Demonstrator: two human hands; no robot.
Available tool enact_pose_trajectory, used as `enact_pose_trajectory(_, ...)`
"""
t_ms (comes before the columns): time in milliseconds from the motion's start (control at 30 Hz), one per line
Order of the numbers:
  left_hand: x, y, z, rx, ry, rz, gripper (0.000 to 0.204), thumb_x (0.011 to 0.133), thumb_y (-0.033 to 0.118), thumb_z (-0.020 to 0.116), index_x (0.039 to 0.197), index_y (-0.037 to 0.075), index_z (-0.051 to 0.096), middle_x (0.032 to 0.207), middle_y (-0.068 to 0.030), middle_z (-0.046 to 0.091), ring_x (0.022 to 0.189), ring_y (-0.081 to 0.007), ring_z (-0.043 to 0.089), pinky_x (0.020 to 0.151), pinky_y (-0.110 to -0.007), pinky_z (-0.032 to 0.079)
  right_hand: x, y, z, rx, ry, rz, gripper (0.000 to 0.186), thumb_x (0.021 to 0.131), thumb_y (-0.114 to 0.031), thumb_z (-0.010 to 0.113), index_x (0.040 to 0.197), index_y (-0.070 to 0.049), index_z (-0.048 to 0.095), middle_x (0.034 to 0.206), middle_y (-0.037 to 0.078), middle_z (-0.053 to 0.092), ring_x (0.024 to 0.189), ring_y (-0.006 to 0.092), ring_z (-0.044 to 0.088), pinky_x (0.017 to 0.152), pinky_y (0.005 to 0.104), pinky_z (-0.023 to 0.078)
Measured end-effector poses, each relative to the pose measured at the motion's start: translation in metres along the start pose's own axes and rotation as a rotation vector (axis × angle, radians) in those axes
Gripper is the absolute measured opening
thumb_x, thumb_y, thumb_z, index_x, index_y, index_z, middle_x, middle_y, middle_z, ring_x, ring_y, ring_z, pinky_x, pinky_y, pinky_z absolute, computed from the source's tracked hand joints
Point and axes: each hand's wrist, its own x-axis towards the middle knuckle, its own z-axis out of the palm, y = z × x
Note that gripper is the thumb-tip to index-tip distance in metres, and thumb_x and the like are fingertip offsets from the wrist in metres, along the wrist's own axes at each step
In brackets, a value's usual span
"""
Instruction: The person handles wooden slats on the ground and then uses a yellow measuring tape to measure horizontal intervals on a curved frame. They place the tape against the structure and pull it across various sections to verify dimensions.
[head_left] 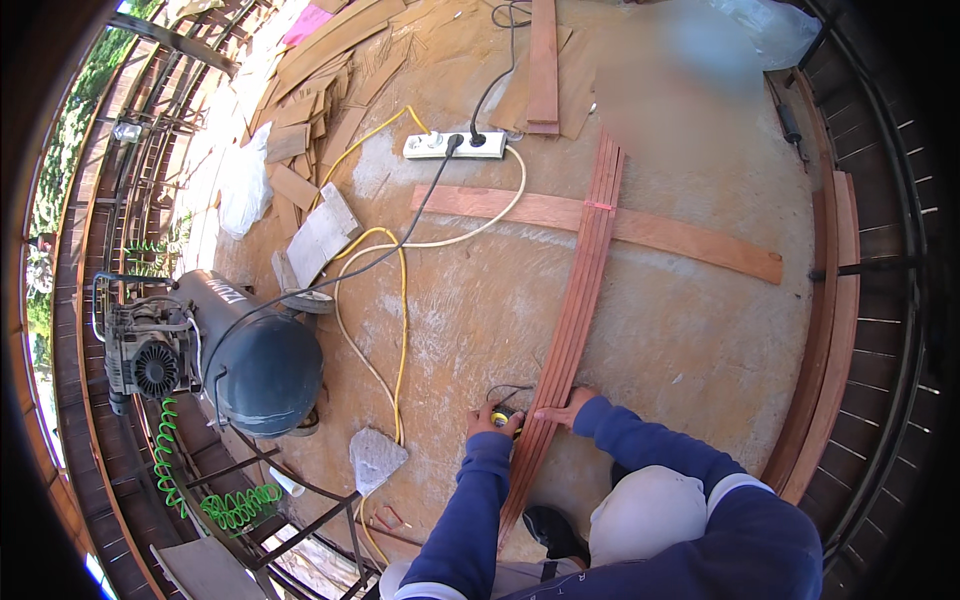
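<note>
A long bundle of reddish-brown wooden slats (577, 295) runs away from me, set on edge side by side. A pink tie (598, 205) wraps it near the far end, where it crosses over a flat wooden board (690, 243). My left hand (486, 422) is closed around a small round yellow-and-black thing (502, 415), held against the bundle's left side; its kind is not clear. From the right, my right hand (571, 408) grips the bundle's edge, thumb across the slats, other fingers partly hidden. A thin dark cord (510, 388) loops just beyond my left hand.
Left stands a dark air compressor (262, 355) with a green coiled hose (240, 506) below it. A white power strip (455, 146) feeds yellow, cream and black cables across the floor. Scrap boards (300, 125) lie far left. Long planks (835, 330) line the right railing.
</note>
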Motion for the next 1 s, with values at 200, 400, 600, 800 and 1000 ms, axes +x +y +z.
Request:
enact_pose_trajectory(200,0.017,-0.037,0.015,-0.167,0.022,-0.087,0.069,0.058,0.046,0.09,0.11,0.009,0.063,0.106,-0.0235,0.058,0.1,-0.0396,0.06,0.087,-0.044,0.051,-0.003,-0.003,0.005,-0.097,0.018,-0.025,0.104,0.064,-0.091,0.054,0.113,0.0,0.069,0.109,0.028,0.067,0.102,0.0415,0.066,0.089,0.0428,0.053)
enact_pose_trajectory(400,0.04,-0.039,-0.023,-0.095,0.357,-0.054,0.072,0.065,0.039,0.088,0.118,0.001,0.058,0.115,-0.0247,0.061,0.104,-0.0346,0.06,0.092,-0.041,0.048,-0.001,-0.003,0.0,-0.172,-0.008,-0.018,0.095,0.069,-0.089,0.053,0.117,-0.008,0.069,0.106,0.023,0.07,0.098,0.0414,0.066,0.088,0.0431,0.052)
enact_pose_trajectory(600,0.035,-0.018,-0.057,0.125,0.535,0.243,0.088,0.063,0.043,0.088,0.13,0.0,0.049,0.12,-0.0251,0.055,0.111,-0.0435,0.054,0.097,-0.046,0.043,-0.01,-0.008,-0.03,-0.135,0.013,-0.124,0.088,0.071,-0.083,0.059,0.114,-0.006,0.07,0.106,0.023,0.069,0.095,0.0403,0.067,0.086,0.0433,0.053)
enact_pose_trajectory(800,-0.053,0.06,0.01,0.024,0.065,0.359,0.085,0.065,0.036,0.084,0.131,0.0,0.045,0.119,-0.0238,0.058,0.111,-0.042,0.056,0.095,-0.047,0.045,0.002,-0.053,-0.146,0.16,0.91,-0.211,0.103,0.067,-0.049,0.085,0.141,0.005,0.037,0.137,0.03,0.047,0.129,0.0398,0.047,0.106,0.0422,0.041)
enact_pose_trajectory(1000,-0.057,0.068,0.024,-0.061,-0.021,0.196,0.066,0.071,0.021,0.073,0.129,0.01,0.045,0.112,-0.022,0.061,0.099,-0.0416,0.062,0.084,-0.045,0.051,0.061,-0.096,-0.158,0.198,1.113,-0.241,0.102,0.072,-0.016,0.078,0.151,0.003,0.016,0.155,0.032,0.012,0.142,0.0467,0.025,0.115,0.0419,0.031)
